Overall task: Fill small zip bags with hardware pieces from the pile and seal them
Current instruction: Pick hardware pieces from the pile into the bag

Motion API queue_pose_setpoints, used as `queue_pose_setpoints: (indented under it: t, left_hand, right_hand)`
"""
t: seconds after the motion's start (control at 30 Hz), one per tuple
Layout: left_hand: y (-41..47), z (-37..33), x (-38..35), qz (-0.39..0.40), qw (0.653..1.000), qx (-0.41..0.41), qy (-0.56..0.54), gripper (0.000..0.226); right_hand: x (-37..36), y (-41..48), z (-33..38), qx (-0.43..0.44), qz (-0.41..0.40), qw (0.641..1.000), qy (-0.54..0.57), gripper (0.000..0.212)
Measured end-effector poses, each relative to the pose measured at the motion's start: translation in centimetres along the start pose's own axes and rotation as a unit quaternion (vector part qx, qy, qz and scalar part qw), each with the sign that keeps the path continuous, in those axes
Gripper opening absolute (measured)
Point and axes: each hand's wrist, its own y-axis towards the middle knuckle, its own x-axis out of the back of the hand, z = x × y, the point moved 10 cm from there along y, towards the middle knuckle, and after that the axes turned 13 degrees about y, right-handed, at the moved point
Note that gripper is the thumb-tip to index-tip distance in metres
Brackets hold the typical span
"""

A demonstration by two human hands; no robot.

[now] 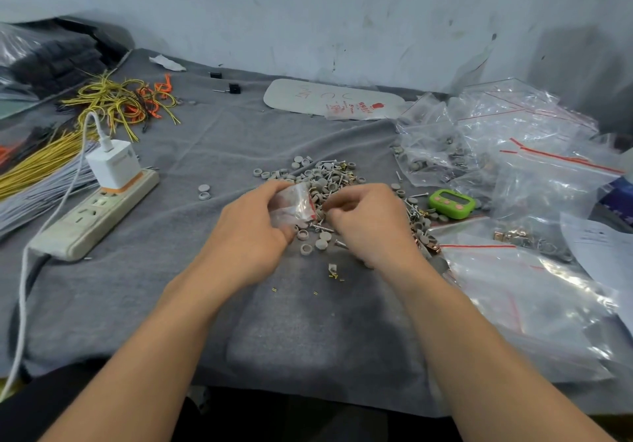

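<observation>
Grey cloth (171, 304) covers the counter; every item below lies on it.

Item 1. Pile of hardware pieces (325, 177): grey round caps, screws and a few brass bits, loose at mid-cloth, just beyond and partly under the hands. A few strays lie nearer the person. Judged: a good share of the stock is not yet bagged.

Item 2. Small zip bag (296, 203): clear, with a red strip at its mouth, held over the near edge of the pile. The mouth faces right, toward the other hand. Glare hides the contents, but it looks close to empty. Not sealed.

Item 3. Left hand (253, 225): fingers and thumb curled round the small zip bag, gripping it from its left side.

Item 4. Right hand (371, 225): fingers curled, tips drawn together just beside the bag's mouth, over the pile. Whether a piece sits between them cannot be told.

Item 5. Filled bags (442, 160): clear, with grey pieces inside, heaped at right rear among larger crumpled plastic bags (534, 133). Judged: finished units; count unreadable.

Item 6. Sundries: green timer (452, 204) just right of the pile; power strip (96, 217) carrying a white charger (114, 164) at left; yellow and orange wires (120, 99) at left rear.

Status, judged: mid-run. Some bags are done and the bag in hand is at the filling step. Its sealing is left, as are many more fills.
</observation>
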Motion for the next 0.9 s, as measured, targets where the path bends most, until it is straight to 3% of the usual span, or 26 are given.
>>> queue_pose_setpoints:
  t: [0.1,0.2,0.37,0.53,0.6,0.7,0.8,0.9]
  left_hand:
    - [0.1,0.5,0.4,-0.017,1.000,0.017,-0.010,0.059]
    - [0.1,0.6,0.6,-0.021,0.999,0.022,-0.014,0.058]
    - [0.0,0.5,0.7,-0.013,0.999,0.021,-0.021,0.058]
    - [-0.2,0.3,0.8,-0.015,1.000,0.014,0.000,0.056]
    - [-0.3,0.3,0.8,-0.015,1.000,0.017,0.006,0.057]
    - [-0.3,0.3,0.7,-0.013,1.000,0.026,0.011,0.058]
    - [-0.6,-0.1,0.3,-0.005,0.999,0.021,0.029,0.059]
    - [-0.9,-0.8,0.0,-0.001,0.999,0.005,0.036,0.058]
  right_hand:
    - [-3.0,-1.1,-0.3,0.022,0.094,0.974,-0.203,0.022]
    - [-4.2,-1.8,-0.1,0.036,0.118,0.962,-0.245,0.015]
    - [-3.4,-1.8,0.6,0.050,0.087,0.959,-0.263,0.031]
    - [-1.9,-1.0,0.3,0.032,0.055,0.981,-0.184,0.048]
    - [-1.1,-0.6,0.2,0.030,0.032,0.991,-0.129,0.036]
    - [-0.2,-0.4,0.6,0.017,0.019,0.999,0.039,0.016]
    - [-1.6,-0.8,1.0,-0.009,0.078,0.973,0.217,0.016]
    - [-2.2,-0.8,1.5,0.015,0.078,0.968,0.239,0.015]
